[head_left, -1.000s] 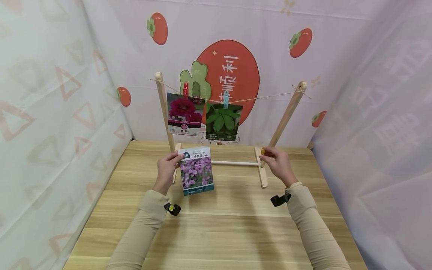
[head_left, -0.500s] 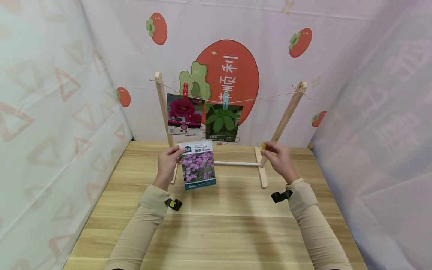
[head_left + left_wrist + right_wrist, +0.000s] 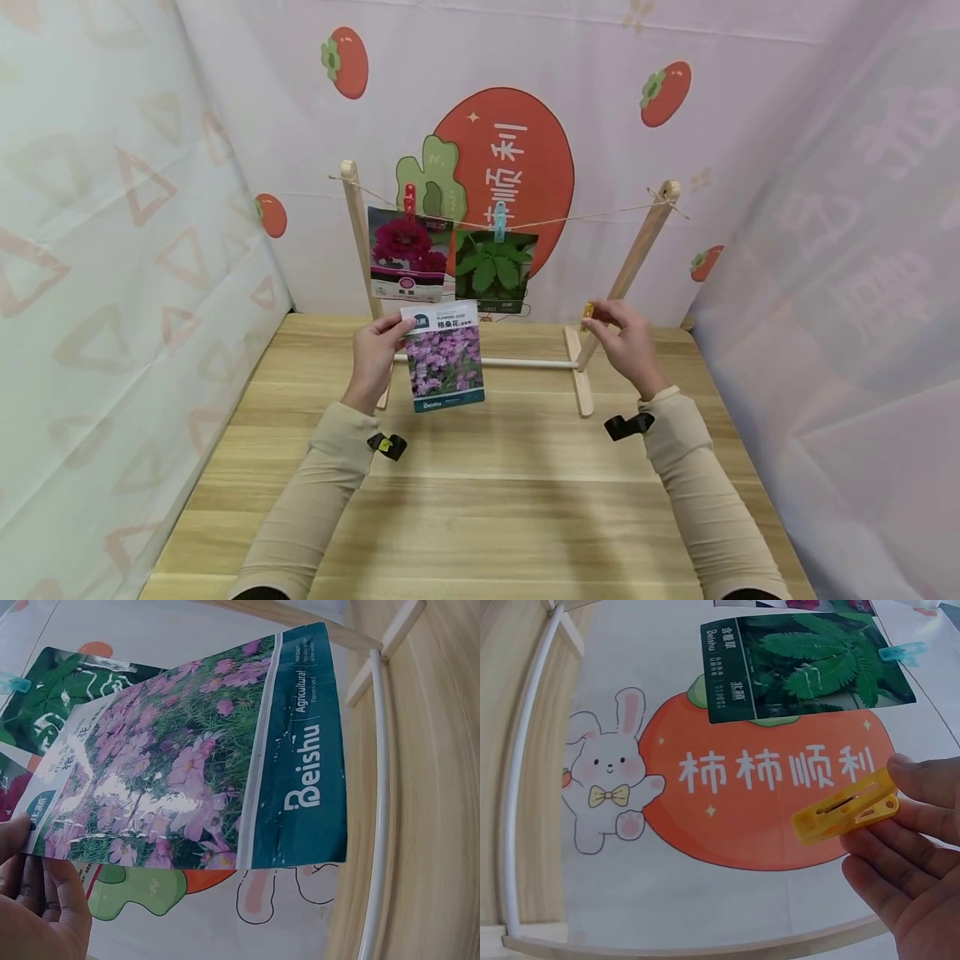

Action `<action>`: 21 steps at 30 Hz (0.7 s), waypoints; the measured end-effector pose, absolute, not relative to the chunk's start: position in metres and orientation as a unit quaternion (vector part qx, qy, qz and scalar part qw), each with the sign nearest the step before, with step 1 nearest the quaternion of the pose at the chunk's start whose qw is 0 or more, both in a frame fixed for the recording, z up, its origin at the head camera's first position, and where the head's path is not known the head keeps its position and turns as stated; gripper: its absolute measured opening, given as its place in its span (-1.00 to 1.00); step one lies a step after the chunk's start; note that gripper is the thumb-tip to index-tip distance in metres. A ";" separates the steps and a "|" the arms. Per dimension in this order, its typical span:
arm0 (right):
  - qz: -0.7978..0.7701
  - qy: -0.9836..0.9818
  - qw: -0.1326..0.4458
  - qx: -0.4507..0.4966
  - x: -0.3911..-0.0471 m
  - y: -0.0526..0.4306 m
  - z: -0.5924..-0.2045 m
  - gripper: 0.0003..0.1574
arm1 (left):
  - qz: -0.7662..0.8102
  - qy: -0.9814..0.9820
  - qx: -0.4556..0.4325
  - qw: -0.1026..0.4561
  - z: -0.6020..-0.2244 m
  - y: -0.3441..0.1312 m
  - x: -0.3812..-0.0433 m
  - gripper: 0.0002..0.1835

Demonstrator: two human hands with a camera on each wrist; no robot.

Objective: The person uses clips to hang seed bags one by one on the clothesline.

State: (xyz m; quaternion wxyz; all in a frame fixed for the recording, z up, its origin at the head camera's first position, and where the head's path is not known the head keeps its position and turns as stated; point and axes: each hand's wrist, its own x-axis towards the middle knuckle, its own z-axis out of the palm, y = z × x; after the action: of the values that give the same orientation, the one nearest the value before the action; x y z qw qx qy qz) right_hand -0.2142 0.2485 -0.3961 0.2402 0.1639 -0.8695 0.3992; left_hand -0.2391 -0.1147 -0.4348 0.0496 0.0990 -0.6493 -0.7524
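My left hand [image 3: 374, 357] pinches the upper left corner of a seed packet [image 3: 447, 362] with purple flowers on its front. The packet hangs upright above the table, its top edge overlapping the bottom of a green-leaf packet in the head view. In my right hand [image 3: 628, 346] a yellow clothespin [image 3: 845, 810] is pinched between thumb and fingers, near the right post. On the twine [image 3: 585, 217], a red clothespin [image 3: 409, 202] holds a magenta-flower packet [image 3: 408, 250] and a light blue clothespin [image 3: 500, 222] holds the green-leaf packet [image 3: 495, 267].
The twine runs between a left wooden post [image 3: 357, 233] and a right wooden post [image 3: 637, 250]. A white rod [image 3: 528, 362] joins their feet low over the wooden table [image 3: 480, 508]. Printed fabric walls [image 3: 600, 50] stand behind and at both sides.
My left hand has raised the purple-flower packet and shifted it slightly right, toward the hanging packets. My right hand has risen a little with the yellow clothespin.
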 end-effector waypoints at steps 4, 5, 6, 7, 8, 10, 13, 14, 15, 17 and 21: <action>0.391 -0.870 0.251 0.168 -0.216 0.247 -0.389 -0.66 | -0.753 -0.648 0.099 0.053 -0.429 -0.112 -0.241 -0.68; 0.390 -0.869 0.254 0.168 -0.216 0.247 -0.387 -0.67 | -0.756 -0.645 0.097 0.057 -0.427 -0.112 -0.242 -0.68; 0.390 -0.868 0.257 0.169 -0.217 0.247 -0.385 -0.67 | -0.761 -0.639 0.095 0.062 -0.426 -0.111 -0.243 -0.70; 0.389 -0.868 0.259 0.169 -0.217 0.246 -0.384 -0.68 | -0.766 -0.632 0.092 0.069 -0.424 -0.111 -0.245 -0.72; 0.389 -0.867 0.261 0.169 -0.218 0.246 -0.382 -0.68 | -0.770 -0.627 0.089 0.077 -0.422 -0.110 -0.246 -0.73; 0.391 -0.865 0.264 0.172 -0.219 0.245 -0.380 -0.68 | -0.776 -0.619 0.081 0.090 -0.419 -0.110 -0.249 -0.75; 0.394 -0.861 0.269 0.177 -0.220 0.244 -0.377 -0.67 | -0.777 -0.618 0.073 0.098 -0.414 -0.109 -0.251 -0.73; 0.395 -0.860 0.271 0.179 -0.220 0.244 -0.376 -0.67 | -0.776 -0.619 0.071 0.097 -0.413 -0.108 -0.252 -0.72; 0.395 -0.859 0.273 0.180 -0.220 0.244 -0.375 -0.67 | -0.776 -0.620 0.069 0.095 -0.411 -0.108 -0.252 -0.70; 0.395 -0.857 0.277 0.181 -0.220 0.243 -0.373 -0.68 | -0.775 -0.621 0.067 0.092 -0.408 -0.108 -0.253 -0.68; 0.390 -0.858 0.282 0.180 -0.221 0.242 -0.369 -0.69 | -0.775 -0.622 0.065 0.091 -0.403 -0.107 -0.253 -0.66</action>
State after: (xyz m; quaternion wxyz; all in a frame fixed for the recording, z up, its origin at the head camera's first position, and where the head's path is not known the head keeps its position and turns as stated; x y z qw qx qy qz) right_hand -0.2208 0.2415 -0.3688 0.2823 0.1800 -0.8578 0.3899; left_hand -0.2526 -0.1074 -0.4033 0.0907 0.0647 -0.6217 -0.7753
